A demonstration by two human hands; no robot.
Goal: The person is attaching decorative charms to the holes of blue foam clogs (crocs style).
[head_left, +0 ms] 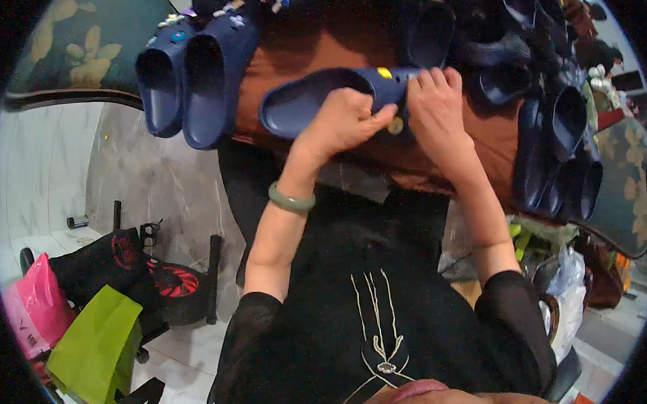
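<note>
Gripping navy clog [312, 101] at its side, left hand [342, 122] closed, steadying it above brown worktop [295, 51]; right hand [435, 103] pinches yellow charm [395, 126] at clog's toe; finished pair [192, 78] parked left.

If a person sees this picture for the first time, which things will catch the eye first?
First, the two hands at top centre: the left hand and the right hand hold one navy clog with a yellow charm. Next, a pair of navy clogs at upper left and a heap of dark clogs on the right. A lime-green bag sits lower left.
</note>
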